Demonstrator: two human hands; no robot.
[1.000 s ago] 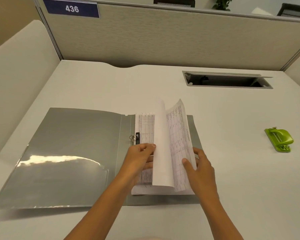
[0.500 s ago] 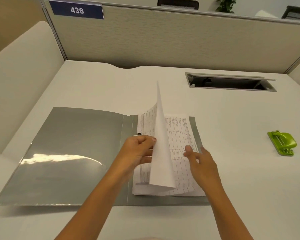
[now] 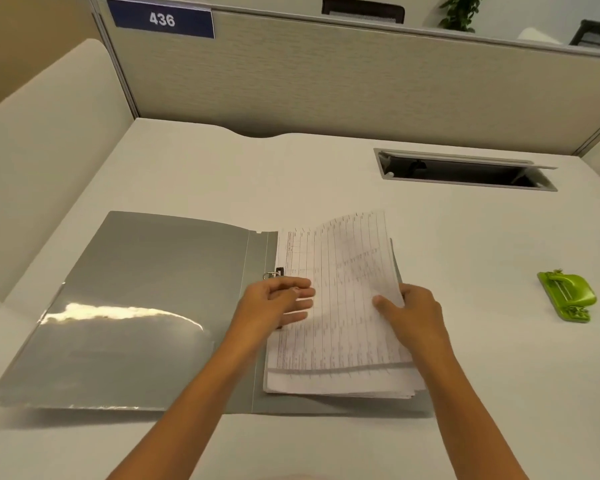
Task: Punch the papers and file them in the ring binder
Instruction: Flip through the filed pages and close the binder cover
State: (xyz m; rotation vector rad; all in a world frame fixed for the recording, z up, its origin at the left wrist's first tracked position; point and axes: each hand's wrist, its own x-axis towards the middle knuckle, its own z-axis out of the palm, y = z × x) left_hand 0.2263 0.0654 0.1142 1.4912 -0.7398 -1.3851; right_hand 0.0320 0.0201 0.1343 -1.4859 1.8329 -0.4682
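Head view, the only 1 you have: the papers (image 3: 340, 306) are a thin stack of printed sheets lying on the right-hand leaf of the open ring binder (image 3: 153, 306), with their left margin at the binder's spine beside the metal ring (image 3: 268, 274).

Expect them to be light, limp and slick against each other. A single sheet will bow or slide, and the punched holes would likely tear if you drag them sideways. Take hold at the edges rather than the middle. Keep 1 hand flat near the ring margin to pin the stack and the other on the free right edge to steer it.

That is roughly how your 2 hands sit. Your left hand (image 3: 274, 303) lies over the stack's left margin just below the ring, fingers fairly straight and gripping nothing. Whether the sheets are threaded on the ring is hidden under it. Your right hand (image 3: 416, 313) holds the stack's right edge, with the thumb (image 3: 381, 301) on top and the fingers tucked out of sight beneath. The upper sheets bow up a little there.

The binder's left cover lies flat and open on the desk (image 3: 222, 174). The green hole punch (image 3: 567, 296) sits well to the right of the binder, apart from both hands.
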